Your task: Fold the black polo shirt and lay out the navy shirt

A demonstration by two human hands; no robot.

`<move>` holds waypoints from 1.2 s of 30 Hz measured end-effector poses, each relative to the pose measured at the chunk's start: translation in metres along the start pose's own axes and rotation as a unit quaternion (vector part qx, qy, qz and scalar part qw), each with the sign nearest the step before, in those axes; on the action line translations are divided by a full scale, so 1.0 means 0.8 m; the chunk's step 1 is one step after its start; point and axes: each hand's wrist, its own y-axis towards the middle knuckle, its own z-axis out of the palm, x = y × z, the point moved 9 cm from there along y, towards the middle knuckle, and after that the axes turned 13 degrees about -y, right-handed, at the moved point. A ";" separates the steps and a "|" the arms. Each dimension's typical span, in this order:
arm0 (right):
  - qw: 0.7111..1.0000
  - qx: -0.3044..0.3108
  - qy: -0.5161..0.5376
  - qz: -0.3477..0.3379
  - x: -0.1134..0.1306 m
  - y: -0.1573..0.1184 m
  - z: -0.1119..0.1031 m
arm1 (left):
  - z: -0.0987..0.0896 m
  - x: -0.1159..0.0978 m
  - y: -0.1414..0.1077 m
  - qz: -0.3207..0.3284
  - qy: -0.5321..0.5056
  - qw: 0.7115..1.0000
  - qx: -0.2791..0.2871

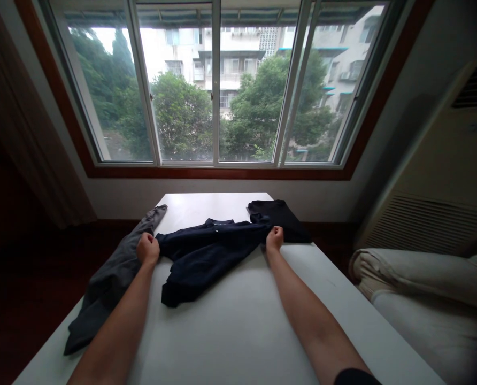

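White table (238, 331) stretches toward a wide window (216, 85). Left hand (147, 249) and right hand (274, 238), fingers clenched, each pinch the navy shirt (206, 254) spread between them. No readable writing.

the navy shirt (206, 251) was soft matt cloth, creased where the left hand (147, 248) and right hand (274, 238) gripped it in closed fists. the grey garment (110, 278) looked like a heavier, dull woven fabric, the black one (281, 216) matt too. the table (242, 331) was smooth, white, faintly sheened. the window frame (214, 80) looked like painted metal, its surround (222, 172) like polished wood.
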 end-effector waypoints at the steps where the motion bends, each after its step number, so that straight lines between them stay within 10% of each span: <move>1: 1.000 -0.003 0.000 -0.002 0.003 -0.002 0.000 | -0.003 -0.003 -0.002 0.012 -0.002 1.000 -0.013; 8: 0.979 -0.018 -0.044 -0.199 0.104 -0.049 -0.025 | 0.024 -0.073 -0.034 0.197 0.037 0.978 0.051; 13: 0.893 0.224 -0.001 -0.390 0.195 -0.169 0.013 | 0.090 -0.107 -0.075 0.324 0.009 0.915 0.241; 18: 0.782 0.399 0.009 -0.480 0.216 -0.291 0.047 | 0.124 -0.100 -0.098 0.334 -0.038 0.871 0.358; 36: 0.804 0.378 -0.032 -0.458 0.196 -0.263 0.055 | 0.116 -0.157 -0.148 0.356 -0.053 0.814 0.456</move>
